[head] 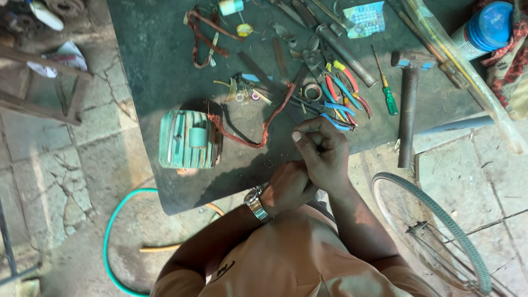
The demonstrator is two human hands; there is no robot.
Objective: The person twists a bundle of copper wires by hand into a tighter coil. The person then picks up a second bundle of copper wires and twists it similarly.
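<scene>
Hands (308,165) pressed together, both curled closed above the dark workbench (165,66); contents unclear.

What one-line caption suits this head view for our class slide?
Both hands, left hand and right hand, meet over a dark workbench beside a green motor, copper wire and pliers.

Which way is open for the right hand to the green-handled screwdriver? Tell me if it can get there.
Probably yes. The right hand is closed by the left hand at the near table edge; the green-handled screwdriver lies uncovered beyond it. Only the pliers and hammer flank it; nothing lies over it.
</scene>
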